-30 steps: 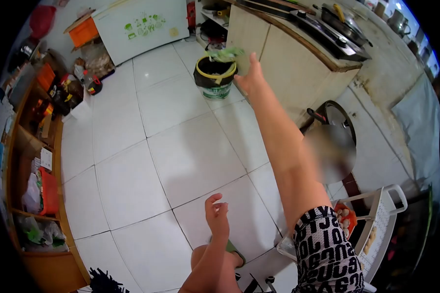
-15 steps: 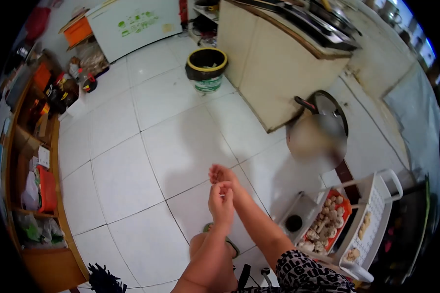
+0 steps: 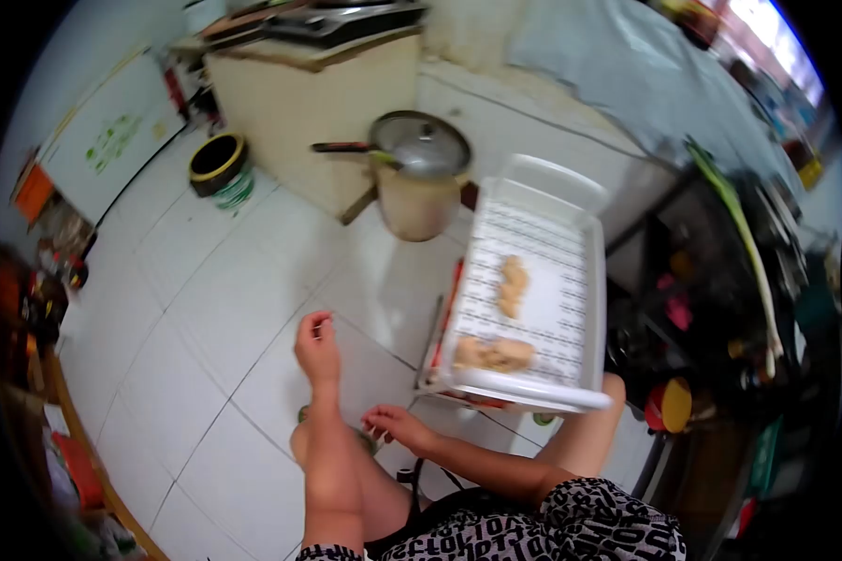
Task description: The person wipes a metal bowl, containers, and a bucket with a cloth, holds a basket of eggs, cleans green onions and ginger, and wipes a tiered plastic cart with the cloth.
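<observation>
My left hand [image 3: 317,346] is raised above the tiled floor, its fingers loosely curled and a little apart. I see nothing in it. Lower and to the right, my right hand [image 3: 395,426] hovers near my knee with its fingers bent and apart, also without anything visible in it. The hands do not touch each other. To their right stands a white cart [image 3: 571,224]. Its slatted top tray carries a knobbly piece of ginger [image 3: 512,286] and a second, blurred ginger-like piece [image 3: 494,354] near the front edge.
A pot [image 3: 419,201] with a glass-lidded pan [image 3: 421,145] on top stands beyond the cart. At the back left is a bin [image 3: 223,173] beside the stove counter [image 3: 309,112]. A long green leek [image 3: 734,224] lies on the dark rack at right.
The view has swung right, bringing the cart to the middle. My hands, close together before, have parted: the left is now farther forward and the right is back near my knee.
</observation>
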`<action>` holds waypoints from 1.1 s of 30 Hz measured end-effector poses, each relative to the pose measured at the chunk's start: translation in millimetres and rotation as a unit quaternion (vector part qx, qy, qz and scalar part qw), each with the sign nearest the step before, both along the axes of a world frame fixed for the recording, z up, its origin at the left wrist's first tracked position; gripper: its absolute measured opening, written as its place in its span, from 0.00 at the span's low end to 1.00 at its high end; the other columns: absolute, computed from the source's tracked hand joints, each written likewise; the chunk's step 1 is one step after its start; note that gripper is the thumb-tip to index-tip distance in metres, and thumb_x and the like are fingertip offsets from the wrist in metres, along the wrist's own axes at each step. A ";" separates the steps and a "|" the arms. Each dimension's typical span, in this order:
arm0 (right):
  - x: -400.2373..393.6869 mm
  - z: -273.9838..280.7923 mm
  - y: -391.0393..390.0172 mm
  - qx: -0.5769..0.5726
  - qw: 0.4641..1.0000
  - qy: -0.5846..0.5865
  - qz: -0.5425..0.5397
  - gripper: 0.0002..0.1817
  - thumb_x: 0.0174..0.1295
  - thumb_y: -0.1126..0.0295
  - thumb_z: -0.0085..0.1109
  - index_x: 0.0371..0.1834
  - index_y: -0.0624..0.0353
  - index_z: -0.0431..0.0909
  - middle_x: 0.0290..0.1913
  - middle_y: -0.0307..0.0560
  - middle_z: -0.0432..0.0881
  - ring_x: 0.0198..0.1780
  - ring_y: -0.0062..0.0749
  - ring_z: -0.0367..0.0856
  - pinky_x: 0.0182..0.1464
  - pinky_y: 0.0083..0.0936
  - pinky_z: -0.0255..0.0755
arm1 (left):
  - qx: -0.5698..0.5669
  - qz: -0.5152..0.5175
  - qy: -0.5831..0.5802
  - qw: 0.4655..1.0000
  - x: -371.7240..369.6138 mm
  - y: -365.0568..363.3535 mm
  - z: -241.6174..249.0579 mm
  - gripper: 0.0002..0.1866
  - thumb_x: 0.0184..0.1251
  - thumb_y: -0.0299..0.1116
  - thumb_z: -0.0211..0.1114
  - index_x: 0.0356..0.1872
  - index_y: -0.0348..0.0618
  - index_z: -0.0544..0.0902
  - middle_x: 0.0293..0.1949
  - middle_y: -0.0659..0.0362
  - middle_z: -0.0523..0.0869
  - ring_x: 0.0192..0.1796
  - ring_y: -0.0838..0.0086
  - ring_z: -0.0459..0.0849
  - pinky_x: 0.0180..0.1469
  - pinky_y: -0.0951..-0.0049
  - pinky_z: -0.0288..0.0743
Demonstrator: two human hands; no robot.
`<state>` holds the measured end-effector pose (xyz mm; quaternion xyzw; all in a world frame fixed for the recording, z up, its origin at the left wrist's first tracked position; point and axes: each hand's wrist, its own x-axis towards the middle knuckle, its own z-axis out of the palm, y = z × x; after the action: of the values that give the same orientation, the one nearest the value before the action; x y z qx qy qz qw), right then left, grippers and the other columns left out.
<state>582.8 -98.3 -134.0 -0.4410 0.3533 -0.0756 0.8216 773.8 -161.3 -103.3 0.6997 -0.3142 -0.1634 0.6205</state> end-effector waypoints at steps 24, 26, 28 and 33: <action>-565.0 139.7 -225.1 -0.622 0.573 0.484 -0.225 0.32 0.60 0.56 0.64 0.69 0.47 0.70 0.72 0.53 0.63 0.72 0.57 0.57 0.71 0.45 0.57 | -0.123 -0.010 0.025 0.992 -384.5 77.3 61.7 0.42 0.66 0.34 0.66 0.75 0.42 0.50 0.64 0.52 0.66 0.62 0.66 0.68 0.66 0.64 0.61; -596.7 84.5 -255.2 -0.640 0.655 0.361 -0.176 0.31 0.58 0.60 0.66 0.67 0.45 0.70 0.67 0.51 0.69 0.68 0.60 0.63 0.68 0.45 0.61 | -0.147 -0.015 0.100 0.984 -391.8 67.5 87.7 0.50 0.66 0.37 0.66 0.76 0.45 0.37 0.69 0.47 0.60 0.68 0.61 0.63 0.69 0.61 0.58; -583.2 106.5 -223.9 -0.643 0.613 0.422 -0.180 0.29 0.57 0.63 0.67 0.64 0.47 0.72 0.62 0.53 0.72 0.64 0.59 0.66 0.66 0.45 0.63 | -0.154 -0.009 0.130 0.979 -396.0 51.8 106.3 0.54 0.64 0.38 0.68 0.76 0.46 0.32 0.72 0.44 0.55 0.71 0.57 0.60 0.69 0.58 0.58; -573.2 103.7 -205.3 -0.674 0.539 0.446 -0.238 0.22 0.55 0.72 0.67 0.55 0.55 0.75 0.47 0.59 0.78 0.52 0.55 0.76 0.57 0.40 0.70 | -0.089 0.068 0.089 0.990 -386.2 33.4 119.1 0.56 0.63 0.34 0.66 0.76 0.48 0.28 0.75 0.42 0.44 0.74 0.53 0.56 0.70 0.63 0.59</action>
<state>9.5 -303.5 -30.3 -0.7410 0.6108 -0.2772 -0.0297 387.6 -127.9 15.8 0.6439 -0.2228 -0.1541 0.7155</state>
